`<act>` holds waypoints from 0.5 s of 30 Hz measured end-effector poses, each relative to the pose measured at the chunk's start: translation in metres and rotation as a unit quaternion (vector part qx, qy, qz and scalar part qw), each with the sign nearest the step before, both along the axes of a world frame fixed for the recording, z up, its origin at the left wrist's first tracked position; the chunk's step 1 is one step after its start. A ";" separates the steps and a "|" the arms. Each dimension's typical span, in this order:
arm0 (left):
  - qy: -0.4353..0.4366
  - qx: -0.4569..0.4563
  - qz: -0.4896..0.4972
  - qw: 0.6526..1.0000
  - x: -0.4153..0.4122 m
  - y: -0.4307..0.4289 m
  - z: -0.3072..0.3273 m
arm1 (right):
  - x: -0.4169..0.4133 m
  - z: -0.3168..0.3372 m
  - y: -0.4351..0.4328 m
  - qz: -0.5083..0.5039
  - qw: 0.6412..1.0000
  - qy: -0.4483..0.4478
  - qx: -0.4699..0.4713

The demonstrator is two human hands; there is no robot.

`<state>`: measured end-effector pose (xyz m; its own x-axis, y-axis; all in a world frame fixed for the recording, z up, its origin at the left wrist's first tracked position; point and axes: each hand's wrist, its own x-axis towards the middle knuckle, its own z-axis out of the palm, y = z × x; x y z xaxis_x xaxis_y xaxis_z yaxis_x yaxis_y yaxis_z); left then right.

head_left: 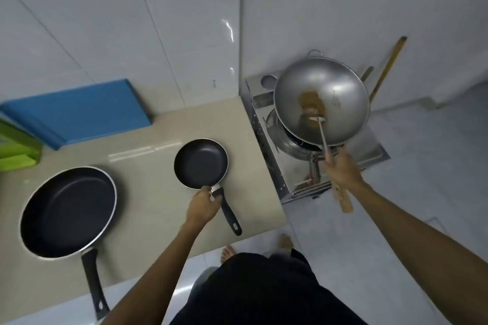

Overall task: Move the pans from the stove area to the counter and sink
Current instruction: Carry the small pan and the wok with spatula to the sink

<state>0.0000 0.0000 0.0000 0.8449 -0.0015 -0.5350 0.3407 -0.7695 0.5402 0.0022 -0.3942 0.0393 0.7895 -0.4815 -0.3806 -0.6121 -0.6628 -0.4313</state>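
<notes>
Left hand [204, 204]: closed around the small pan [200, 163] handle, pan resting on the desk [148, 166].
Right hand [342, 169]: gripping the wooden spatula [334, 166] handle.
Wok [322, 101]: on the stove [295, 163].
Large pan [68, 212]: desk, left.

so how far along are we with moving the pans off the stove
Done: the large black pan sits on the counter. In hand: the left hand grips the small black pan at its handle, on the counter beside the stove. The right hand holds a wooden handle reaching into the wok. Left: the wok, over the burner. No sink is in view.
</notes>
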 end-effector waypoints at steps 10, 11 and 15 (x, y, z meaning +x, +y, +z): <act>0.203 -0.186 0.392 0.878 -0.010 -0.058 -0.043 | -0.019 -0.050 -0.043 -0.057 0.989 0.051 0.125; 0.211 -0.201 0.401 0.869 -0.012 -0.064 -0.047 | -0.020 -0.052 -0.045 -0.048 0.988 0.049 0.137; 0.228 -0.285 0.460 0.809 -0.020 -0.082 -0.054 | -0.024 -0.059 -0.050 -0.040 0.985 0.037 0.166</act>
<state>-0.0204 -0.0821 -0.0542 0.3436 0.1591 -0.9255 0.8919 0.2531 0.3747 -0.0216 -0.4444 -0.0193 0.7177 -0.3809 -0.5829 -0.6951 -0.4412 -0.5675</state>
